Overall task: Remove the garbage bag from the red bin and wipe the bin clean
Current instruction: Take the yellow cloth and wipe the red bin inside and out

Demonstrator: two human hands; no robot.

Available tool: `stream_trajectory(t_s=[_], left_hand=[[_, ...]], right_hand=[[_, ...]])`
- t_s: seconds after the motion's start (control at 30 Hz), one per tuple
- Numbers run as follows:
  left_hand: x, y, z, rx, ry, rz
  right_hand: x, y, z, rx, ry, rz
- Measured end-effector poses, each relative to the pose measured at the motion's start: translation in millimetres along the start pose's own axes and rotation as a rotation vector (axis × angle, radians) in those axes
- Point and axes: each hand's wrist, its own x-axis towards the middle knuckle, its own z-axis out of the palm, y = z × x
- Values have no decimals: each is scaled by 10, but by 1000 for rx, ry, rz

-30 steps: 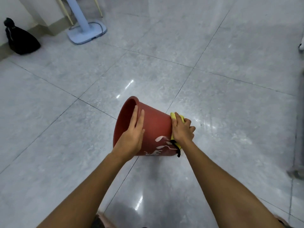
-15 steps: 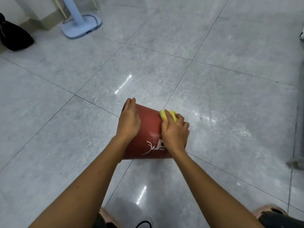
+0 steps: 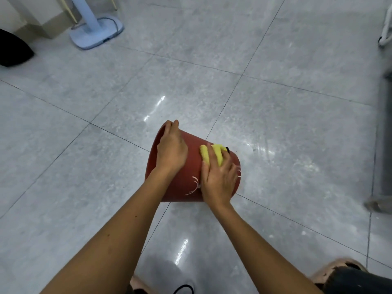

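Right now my right grip (image 3: pixel 218 179) is closed over a yellow cloth (image 3: pixel 219 154), fingers bent across it and pressing it onto the outer wall of the red bin (image 3: pixel 192 160) near its base end. My left grip (image 3: pixel 171 151) holds nothing. It lies flat on the same wall, fingers together and reaching to the rim, steadying the bin.

The bin lies on its side on the tiled floor (image 3: pixel 286 124), mouth turned away from me, and I see no liner at its rim. To wipe well, I judge I should bear down with the left so the round wall cannot roll. I would run the cloth from base to rim in overlapping passes, then turn the bin a little and repeat. The inside, hidden from me, needs its own pass.

Well beyond the bin's mouth stands a pale blue fan base (image 3: pixel 97 32). Further out lies a black bag (image 3: pixel 12 49), probably the removed one, though I cannot be sure.
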Motion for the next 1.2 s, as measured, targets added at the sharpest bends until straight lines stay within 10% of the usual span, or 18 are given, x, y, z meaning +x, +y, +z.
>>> stream_trajectory(t_s=[0.2, 0.47, 0.77, 0.97, 1.07, 1.2], left_hand=[[-7, 106, 64, -16, 30, -74], [135, 180, 84, 65, 14, -130], [151, 80, 42, -8, 24, -234], [364, 109, 50, -266, -84, -242], [237, -32, -36, -468, -158, -26], [-165, -404, -81, -91, -238, 341]], right_hand=[[273, 492, -14, 61, -88, 454], [-136, -101, -15, 83, 35, -101], [540, 371, -40, 108, -207, 583], [274, -245, -60, 2, -50, -36], [495, -66, -74, 18, -81, 156], [752, 288, -70, 77, -214, 431]])
